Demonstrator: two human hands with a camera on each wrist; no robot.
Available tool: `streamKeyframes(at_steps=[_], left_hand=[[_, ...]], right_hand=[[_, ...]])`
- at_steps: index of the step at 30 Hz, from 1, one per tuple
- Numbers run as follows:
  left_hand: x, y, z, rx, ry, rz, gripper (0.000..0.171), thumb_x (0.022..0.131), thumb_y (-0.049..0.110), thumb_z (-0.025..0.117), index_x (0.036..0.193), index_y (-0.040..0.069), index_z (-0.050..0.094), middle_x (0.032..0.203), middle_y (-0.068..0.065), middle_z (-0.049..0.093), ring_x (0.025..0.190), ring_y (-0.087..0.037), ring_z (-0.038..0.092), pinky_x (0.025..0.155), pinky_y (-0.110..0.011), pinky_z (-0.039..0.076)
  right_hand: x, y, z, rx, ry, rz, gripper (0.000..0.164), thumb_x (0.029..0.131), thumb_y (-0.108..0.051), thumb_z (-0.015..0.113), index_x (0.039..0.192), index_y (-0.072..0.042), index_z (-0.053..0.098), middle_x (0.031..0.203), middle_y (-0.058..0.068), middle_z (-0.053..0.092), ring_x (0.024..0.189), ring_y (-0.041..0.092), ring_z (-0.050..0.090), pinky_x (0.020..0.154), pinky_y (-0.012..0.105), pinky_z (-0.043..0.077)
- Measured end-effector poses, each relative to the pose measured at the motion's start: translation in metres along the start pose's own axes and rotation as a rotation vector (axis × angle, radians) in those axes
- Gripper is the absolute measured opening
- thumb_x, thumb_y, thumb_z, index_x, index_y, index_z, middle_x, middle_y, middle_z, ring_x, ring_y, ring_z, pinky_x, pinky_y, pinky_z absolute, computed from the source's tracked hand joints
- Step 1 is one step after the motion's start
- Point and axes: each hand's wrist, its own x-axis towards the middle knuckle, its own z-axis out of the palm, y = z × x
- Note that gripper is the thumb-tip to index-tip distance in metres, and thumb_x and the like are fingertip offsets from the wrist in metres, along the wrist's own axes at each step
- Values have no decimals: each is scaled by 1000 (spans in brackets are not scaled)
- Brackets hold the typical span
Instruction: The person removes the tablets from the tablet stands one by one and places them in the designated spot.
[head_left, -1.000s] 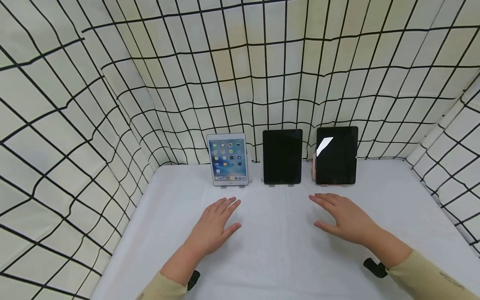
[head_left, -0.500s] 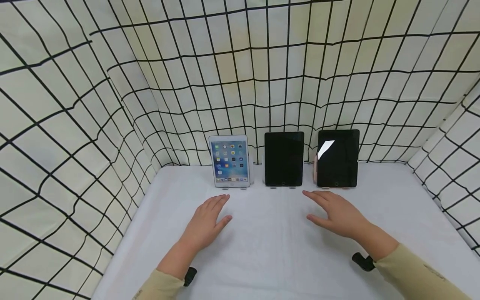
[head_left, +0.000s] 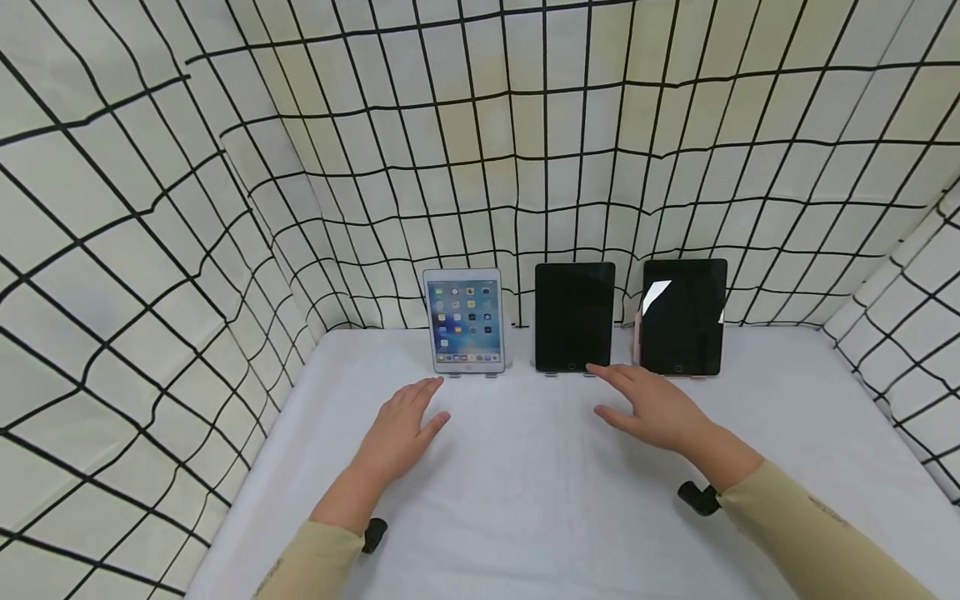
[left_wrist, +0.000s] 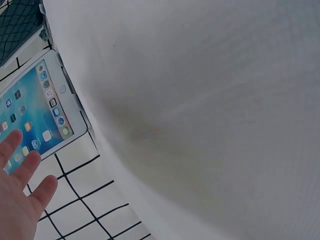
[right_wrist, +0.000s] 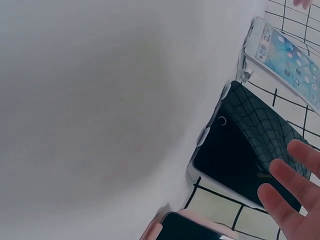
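Three tablets stand in a row on holders at the back of the table. The left one is a white tablet point(head_left: 467, 321) with a lit screen of app icons. Beside it is a black tablet point(head_left: 574, 317) with a dark screen, and at the right a second dark-screened tablet point(head_left: 683, 317) on a pinkish holder. My left hand point(head_left: 401, 429) hovers below and in front of the white tablet, fingers extended, holding nothing. Fingers extended, my right hand point(head_left: 652, 404) is in front of the two dark tablets, its fingertips overlapping the middle one's lower corner in the head view; contact cannot be told.
A white cloth covers the table point(head_left: 517, 500). A white backdrop with a black grid point(head_left: 562, 179) rises behind the tablets and along both sides. Black strap pieces point(head_left: 699, 498) show under each wrist.
Both hands have moved forward towards the tablets and somewhat left. The right hand's fingertips now overlap the middle tablet's lower edge in the head view. The tablets stay in place.
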Motion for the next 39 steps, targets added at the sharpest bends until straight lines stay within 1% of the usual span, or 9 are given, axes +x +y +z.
streamKeyframes(at_steps=[5, 12, 19, 28, 32, 35, 39], left_hand=[[7, -9, -1, -3, -1, -13, 63, 103, 49, 46, 156, 16, 32, 155, -9, 38, 143, -32, 32, 113, -56, 28], [16, -17, -4, -10, -13, -44, 64, 103, 50, 44, 155, 15, 32, 154, -12, 38, 142, -33, 32, 113, -55, 27], [22, -26, -5, -25, -18, -86, 63, 103, 46, 46, 155, 13, 33, 154, -14, 38, 142, -35, 33, 114, -55, 27], [33, -38, -4, -40, -43, -137, 66, 104, 53, 39, 156, 15, 30, 156, -14, 34, 143, -36, 30, 114, -56, 25], [39, -43, -2, -53, -54, -157, 66, 103, 53, 39, 157, 16, 29, 156, -14, 35, 143, -36, 31, 114, -56, 25], [43, -46, 1, -64, -64, -172, 67, 103, 54, 40, 157, 16, 29, 156, -14, 35, 143, -36, 31, 114, -56, 25], [49, -49, 3, -72, -68, -185, 68, 102, 54, 42, 156, 15, 30, 156, -14, 36, 143, -35, 32, 114, -55, 25]], right_hand=[[19, -5, -3, 18, -4, 19, 65, 95, -50, 61, 152, -26, 41, 143, 8, 53, 128, 30, 52, 101, 52, 45], [45, -16, -9, 22, 5, 8, 64, 96, -51, 58, 152, -26, 41, 141, 9, 53, 123, 29, 54, 92, 48, 51], [68, -25, -11, 35, -3, 9, 62, 97, -48, 57, 152, -25, 40, 144, 11, 51, 130, 31, 49, 103, 51, 44], [94, -29, -12, 77, 19, 27, 60, 98, -47, 56, 152, -24, 41, 146, 11, 49, 134, 31, 45, 106, 52, 40], [103, -31, -10, 76, 26, 33, 60, 99, -48, 53, 152, -24, 40, 146, 10, 50, 134, 30, 47, 105, 52, 42], [109, -35, -9, 91, 32, 38, 58, 100, -47, 52, 152, -24, 40, 142, 9, 52, 130, 28, 50, 102, 51, 44], [117, -41, -9, 123, 37, 70, 57, 100, -46, 52, 152, -24, 41, 138, 8, 55, 126, 27, 53, 100, 51, 45]])
